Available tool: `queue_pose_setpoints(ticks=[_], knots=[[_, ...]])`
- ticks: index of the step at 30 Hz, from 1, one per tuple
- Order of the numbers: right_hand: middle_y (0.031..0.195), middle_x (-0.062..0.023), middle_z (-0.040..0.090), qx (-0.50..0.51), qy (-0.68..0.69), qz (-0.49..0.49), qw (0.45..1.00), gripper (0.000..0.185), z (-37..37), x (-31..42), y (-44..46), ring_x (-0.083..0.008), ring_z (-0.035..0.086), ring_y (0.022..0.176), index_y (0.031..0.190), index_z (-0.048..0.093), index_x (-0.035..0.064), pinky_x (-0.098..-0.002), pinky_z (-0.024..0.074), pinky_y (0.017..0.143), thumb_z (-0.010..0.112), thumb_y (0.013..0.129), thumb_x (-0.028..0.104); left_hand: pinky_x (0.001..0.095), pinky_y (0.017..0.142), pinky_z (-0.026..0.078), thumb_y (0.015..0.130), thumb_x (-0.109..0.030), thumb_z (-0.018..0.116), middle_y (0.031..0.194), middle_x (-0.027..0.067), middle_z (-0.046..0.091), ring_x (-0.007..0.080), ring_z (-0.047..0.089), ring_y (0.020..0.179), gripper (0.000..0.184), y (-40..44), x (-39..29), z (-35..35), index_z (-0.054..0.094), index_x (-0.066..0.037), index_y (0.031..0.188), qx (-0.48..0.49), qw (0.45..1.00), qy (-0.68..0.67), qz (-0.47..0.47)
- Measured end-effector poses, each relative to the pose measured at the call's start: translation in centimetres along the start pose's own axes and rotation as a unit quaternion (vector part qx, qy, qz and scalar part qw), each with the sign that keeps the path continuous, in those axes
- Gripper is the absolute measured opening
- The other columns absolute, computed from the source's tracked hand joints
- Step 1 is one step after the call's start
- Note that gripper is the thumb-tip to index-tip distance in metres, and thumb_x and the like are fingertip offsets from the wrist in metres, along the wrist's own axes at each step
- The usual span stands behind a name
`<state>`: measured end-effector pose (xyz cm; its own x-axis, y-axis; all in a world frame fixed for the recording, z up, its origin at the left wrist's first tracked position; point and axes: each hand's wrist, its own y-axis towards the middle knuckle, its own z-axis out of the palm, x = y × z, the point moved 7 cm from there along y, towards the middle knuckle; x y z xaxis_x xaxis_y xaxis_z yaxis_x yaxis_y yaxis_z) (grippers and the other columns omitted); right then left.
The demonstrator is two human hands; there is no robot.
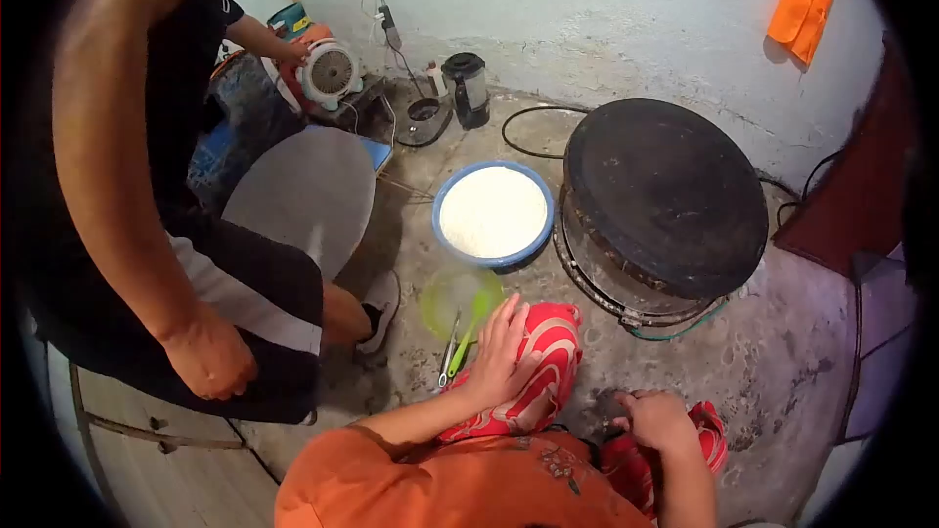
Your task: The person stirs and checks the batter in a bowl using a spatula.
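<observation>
My left hand (504,352) lies with its fingers stretched over my knee in red patterned cloth (553,342). Just beyond it, a yellow-green bowl (435,308) stands on the floor, with a green-handled utensil (458,357) and a thin metal utensil (448,347) leaning in it. Low beside my other leg, my right hand (657,418) is closed, its fingers curled at a dark greyish lump (608,413) whose kind I cannot make out. In front of me sits a blue basin (440,198) filled with something white. To its right stands a large round black griddle (665,196).
At left a co-worker (108,166) in dark clothes reaches one hand to a round blower (331,71). A grey round board (303,196) stands beside that person. By the wall are a blender jug (468,88) and cables. An orange cloth (804,0) hangs at right.
</observation>
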<state>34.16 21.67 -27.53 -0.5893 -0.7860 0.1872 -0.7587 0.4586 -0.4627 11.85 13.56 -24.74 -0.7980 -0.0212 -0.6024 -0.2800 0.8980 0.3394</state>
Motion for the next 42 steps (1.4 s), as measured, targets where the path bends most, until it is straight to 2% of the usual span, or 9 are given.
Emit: queue_pose_setpoints(ticks=[5, 17, 33, 36, 39, 41, 42], knots=[[0.101, -0.0116, 0.063, -0.022, -0.001, -0.033, 0.999, 0.043, 0.3, 0.3, 0.1, -0.0313, 0.060, 0.092, 0.116, 0.057, 0.0131, -0.0407, 0.0490, 0.076, 0.060, 0.081, 0.037, 0.0485, 0.104, 0.021, 0.085, -0.022, 0.058, 0.141, 0.0250, 0.024, 0.0424, 0.026, 0.127, 0.066, 0.0, 0.1, 0.1, 0.026, 0.002, 0.137, 0.003, 1.000, -0.014, -0.001], [0.104, -0.0117, 0.063, 0.003, -0.006, -0.009, 1.000, 0.043, 0.6, 0.3, 0.3, -0.0297, 0.059, 0.096, 0.116, 0.057, 0.0126, -0.0406, 0.0465, 0.083, 0.059, 0.081, 0.037, 0.0486, 0.104, 0.022, 0.083, -0.021, 0.060, 0.141, 0.0250, 0.024, 0.0429, 0.026, 0.127, 0.070, 0.0, 0.8, 0.3, 0.024, 0.001, 0.138, 0.000, 0.999, -0.033, 0.013], [0.105, -0.0120, 0.063, 0.030, -0.014, -0.003, 0.999, 0.046, 1.1, 0.3, 0.5, -0.0309, 0.059, 0.097, 0.118, 0.056, 0.0136, -0.0415, 0.0474, 0.081, 0.059, 0.081, 0.041, 0.0477, 0.104, 0.024, 0.079, -0.019, 0.064, 0.139, 0.0251, 0.027, 0.0424, 0.029, 0.127, 0.073, 0.0, 1.0, 0.3, 0.025, 0.001, 0.138, -0.014, 0.998, -0.052, 0.017], [0.100, -0.0100, 0.063, 0.011, -0.017, -0.008, 1.000, 0.043, 1.0, 0.3, 0.3, -0.0295, 0.061, 0.092, 0.117, 0.056, 0.0142, -0.0408, 0.0445, 0.080, 0.057, 0.082, 0.040, 0.0475, 0.104, 0.024, 0.079, -0.018, 0.064, 0.139, 0.0255, 0.028, 0.0422, 0.029, 0.127, 0.072, 0.0, 1.1, 0.3, 0.026, 0.000, 0.138, -0.011, 0.998, -0.060, 0.012], [0.105, -0.0111, 0.062, 0.033, -0.005, 0.018, 0.999, 0.045, 0.6, 0.2, 0.4, -0.0323, 0.059, 0.097, 0.120, 0.054, 0.0160, -0.0425, 0.0464, 0.084, 0.055, 0.083, 0.042, 0.0461, 0.105, 0.023, 0.081, -0.017, 0.061, 0.140, 0.0244, 0.027, 0.0403, 0.029, 0.128, 0.070, 0.0, 1.3, 0.3, 0.025, 0.000, 0.138, -0.009, 0.997, -0.076, 0.032], [0.103, -0.0111, 0.063, 0.051, 0.010, 0.022, 0.998, 0.044, 0.4, 0.3, 0.2, -0.0325, 0.059, 0.096, 0.118, 0.055, 0.0162, -0.0435, 0.0471, 0.082, 0.054, 0.083, 0.043, 0.0448, 0.106, 0.022, 0.084, -0.020, 0.057, 0.141, 0.0227, 0.027, 0.0389, 0.027, 0.129, 0.067, -0.1, 1.9, 0.7, 0.024, 0.001, 0.139, 0.002, 0.996, -0.094, 0.002], [0.102, -0.0106, 0.063, 0.027, -0.019, 0.006, 0.999, 0.041, 0.0, 0.4, 0.1, -0.0309, 0.061, 0.093, 0.114, 0.057, 0.0162, -0.0430, 0.0497, 0.075, 0.054, 0.083, 0.043, 0.0437, 0.108, 0.018, 0.086, -0.023, 0.051, 0.143, 0.0209, 0.025, 0.0374, 0.023, 0.132, 0.064, 0.0, 2.5, 1.0, 0.023, 0.001, 0.139, 0.011, 0.994, -0.104, -0.012]])
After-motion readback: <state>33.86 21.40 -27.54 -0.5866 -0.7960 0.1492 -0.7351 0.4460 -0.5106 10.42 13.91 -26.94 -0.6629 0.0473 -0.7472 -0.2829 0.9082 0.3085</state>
